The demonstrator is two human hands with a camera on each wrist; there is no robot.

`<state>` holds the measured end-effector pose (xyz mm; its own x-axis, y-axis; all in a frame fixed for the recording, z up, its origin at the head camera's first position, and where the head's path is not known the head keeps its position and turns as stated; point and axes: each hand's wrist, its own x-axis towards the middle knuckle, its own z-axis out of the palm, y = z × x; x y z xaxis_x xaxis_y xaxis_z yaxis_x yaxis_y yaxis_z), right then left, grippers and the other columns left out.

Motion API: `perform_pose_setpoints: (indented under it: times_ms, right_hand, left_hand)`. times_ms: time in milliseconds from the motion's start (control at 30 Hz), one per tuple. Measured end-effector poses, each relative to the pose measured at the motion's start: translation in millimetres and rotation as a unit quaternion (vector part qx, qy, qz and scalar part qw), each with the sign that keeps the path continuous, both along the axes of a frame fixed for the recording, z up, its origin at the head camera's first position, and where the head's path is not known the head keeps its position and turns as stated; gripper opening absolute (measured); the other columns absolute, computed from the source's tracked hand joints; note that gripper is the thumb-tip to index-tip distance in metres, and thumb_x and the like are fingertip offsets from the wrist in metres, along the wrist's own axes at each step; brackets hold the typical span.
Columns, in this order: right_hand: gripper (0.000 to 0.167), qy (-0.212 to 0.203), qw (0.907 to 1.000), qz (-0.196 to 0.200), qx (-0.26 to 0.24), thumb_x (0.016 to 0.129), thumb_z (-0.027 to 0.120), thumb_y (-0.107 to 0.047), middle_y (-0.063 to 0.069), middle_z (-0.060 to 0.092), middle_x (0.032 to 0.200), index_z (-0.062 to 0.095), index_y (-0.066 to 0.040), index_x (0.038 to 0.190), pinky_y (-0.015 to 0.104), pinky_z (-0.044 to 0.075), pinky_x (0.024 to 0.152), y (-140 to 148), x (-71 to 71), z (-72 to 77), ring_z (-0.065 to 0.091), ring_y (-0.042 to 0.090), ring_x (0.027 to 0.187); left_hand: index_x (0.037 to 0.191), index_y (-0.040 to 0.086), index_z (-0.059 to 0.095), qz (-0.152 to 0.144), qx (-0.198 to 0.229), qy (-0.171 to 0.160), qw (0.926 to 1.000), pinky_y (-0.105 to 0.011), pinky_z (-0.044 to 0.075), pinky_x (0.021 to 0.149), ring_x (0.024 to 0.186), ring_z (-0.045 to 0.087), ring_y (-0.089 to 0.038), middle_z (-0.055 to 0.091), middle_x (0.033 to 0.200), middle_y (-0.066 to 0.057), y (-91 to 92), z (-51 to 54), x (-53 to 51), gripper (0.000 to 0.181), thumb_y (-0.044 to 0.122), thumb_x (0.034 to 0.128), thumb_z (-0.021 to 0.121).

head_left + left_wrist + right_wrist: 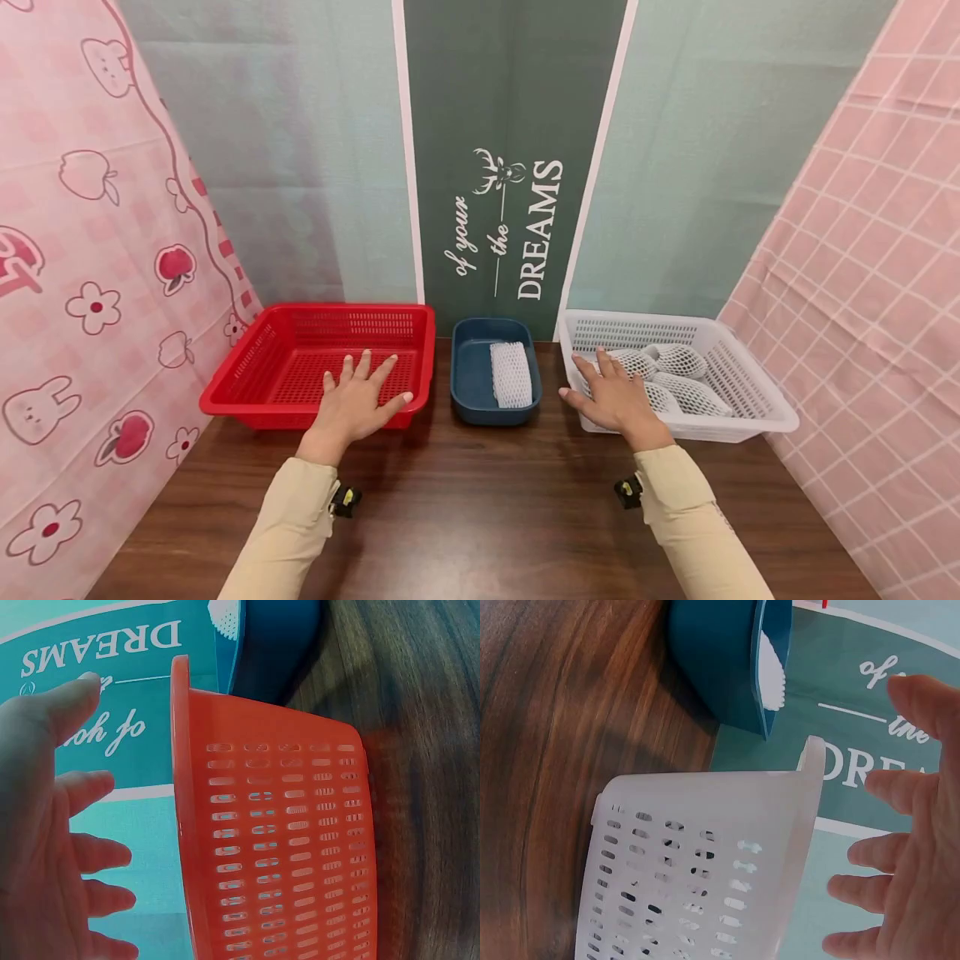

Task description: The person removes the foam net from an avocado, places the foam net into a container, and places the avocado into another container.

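Note:
Fingers spread and straight, my left hand [356,404] hovers over the front rim of a red perforated plastic basket [255,407]. The left wrist view shows a gap between that hand and the red basket wall [277,825]. On the other side, my right hand [617,398] hangs, fingers extended, above the near left corner of a white perforated basket [720,427]. Several bulging things in white foam netting [692,393] lie in it; the netting hides most of what is inside, and the hand covers part of them. Neither hand holds anything.
Between the baskets stands a dark blue plastic bin [471,371] with flat white foam netting [512,375] in it. All three containers sit on a brown wooden table [480,517], against a green cloth [517,83]. Pink patterned cloths hang at left and right.

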<state>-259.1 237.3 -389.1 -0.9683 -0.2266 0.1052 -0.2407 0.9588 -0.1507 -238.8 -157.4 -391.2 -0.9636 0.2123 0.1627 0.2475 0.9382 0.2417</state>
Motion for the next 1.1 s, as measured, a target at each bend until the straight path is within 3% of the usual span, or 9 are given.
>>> perform_pose_setpoints:
  times_ms: [167, 300, 433, 900, 1100]
  right_hand:
    - [0.058, 0.042, 0.9988, 0.019, 0.013, 0.084, 0.061, -0.040, 0.029, 0.047, 0.125, 0.053, -0.004, 0.129, 0.060, 0.042, 0.077, -1, 1.2, 1.6, 0.052, 0.047, 0.103]
    - [0.042, 0.070, 0.9968, 0.034, 0.020, 0.080, 0.066, -0.033, 0.018, 0.059, 0.100, 0.065, -0.005, 0.112, 0.051, 0.047, 0.064, 0, 2.0, 0.3, 0.059, 0.037, 0.081]
    - [0.037, 0.071, 0.9966, 0.035, 0.021, 0.080, 0.066, -0.031, 0.015, 0.061, 0.095, 0.067, -0.006, 0.107, 0.050, 0.047, 0.062, 0, 1.9, -1.3, 0.059, 0.035, 0.079]
    - [0.039, 0.044, 0.9985, 0.024, 0.022, 0.081, 0.066, -0.031, 0.018, 0.060, 0.098, 0.065, -0.004, 0.110, 0.052, 0.046, 0.064, -4, -1.1, -3.3, 0.059, 0.037, 0.080]
    - [0.038, 0.055, 0.9980, 0.031, 0.004, 0.082, 0.065, -0.028, 0.017, 0.060, 0.099, 0.064, -0.004, 0.111, 0.051, 0.047, 0.064, 6, -2.4, -4.1, 0.059, 0.036, 0.083]
  left_hand:
    - [0.133, 0.008, 0.051, -0.018, -0.007, 0.043, 0.9989, -0.060, 0.036, 0.089, 0.115, 0.045, -0.044, 0.045, 0.132, -0.026, -1.8, 1.5, 0.5, 0.066, 0.044, 0.0803, 0.066]
    - [0.114, 0.007, 0.065, -0.029, -0.026, 0.074, 0.9965, -0.050, 0.047, 0.072, 0.092, 0.059, -0.034, 0.061, 0.107, -0.017, -3.4, 2.2, -0.4, 0.047, 0.037, 0.0788, 0.070]
    - [0.109, 0.007, 0.068, -0.032, -0.030, 0.079, 0.9959, -0.046, 0.048, 0.066, 0.082, 0.060, -0.031, 0.063, 0.097, -0.013, -4.0, 1.5, -1.4, 0.042, 0.036, 0.0785, 0.071]
    - [0.106, 0.007, 0.069, -0.038, -0.023, 0.087, 0.9952, -0.045, 0.048, 0.062, 0.078, 0.060, -0.031, 0.063, 0.095, -0.013, -7.1, 0.0, -2.5, 0.041, 0.035, 0.0764, 0.072]
    - [0.108, 0.006, 0.068, -0.049, -0.010, 0.095, 0.9942, -0.044, 0.050, 0.059, 0.076, 0.060, -0.031, 0.063, 0.096, -0.014, 2.5, -1.5, -1.6, 0.043, 0.034, 0.0756, 0.074]
